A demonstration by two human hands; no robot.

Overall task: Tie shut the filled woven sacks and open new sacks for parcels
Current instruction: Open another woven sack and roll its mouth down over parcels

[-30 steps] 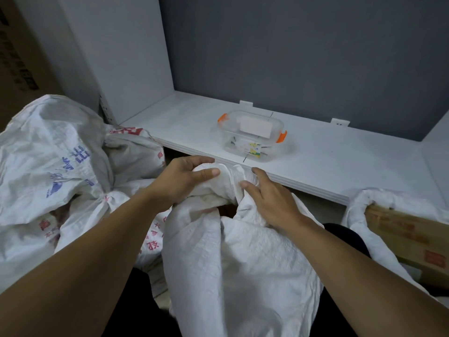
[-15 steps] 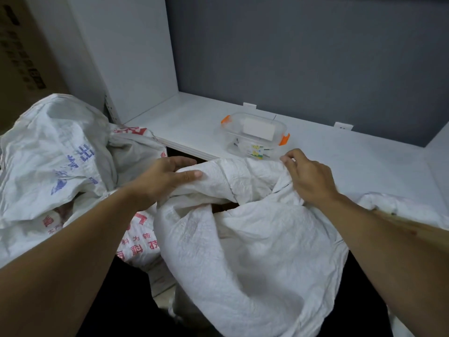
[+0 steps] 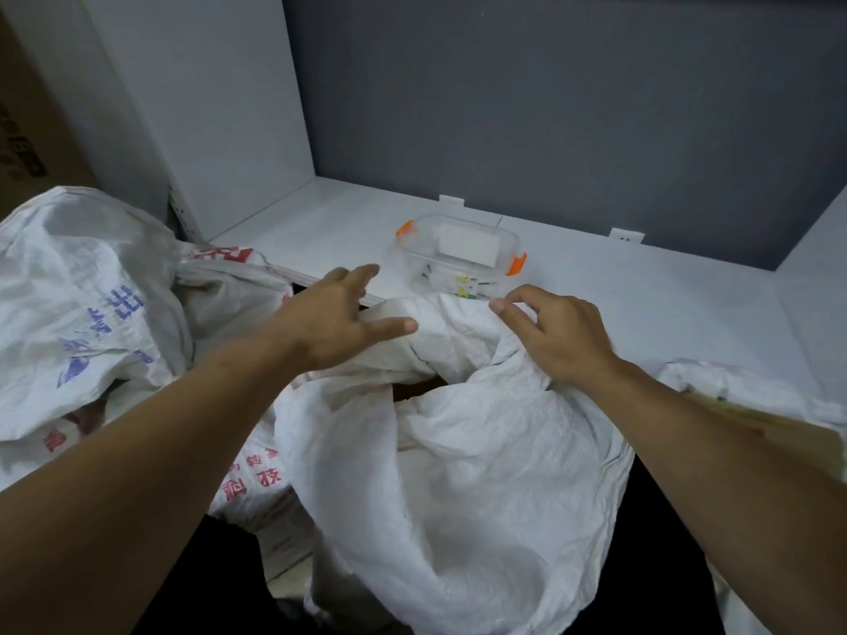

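White woven sack sat front and centre between the forearms, mouth right at the counter edge, bottom cut off by the frame. The mouth was only a narrow gap. A sliver of something brown showed inside, the rest hidden by folds.

Left hand: fingers straight and spread, thumb flat on the far rim, nothing pinched. Right hand: fingers curled on the rim fabric right of the mouth, most fingertips hidden behind the knuckles.

Sack fabric was matte, crinkled, with stiff creases. To the left lay slumped printed sacks with blue and red characters, partly covered by the left forearm. Far right was a tan blur inside another white sack edge, too smeared to identify. On the counter stood a clear rectangular plastic box with rounded corners and orange clips, contents unclear.
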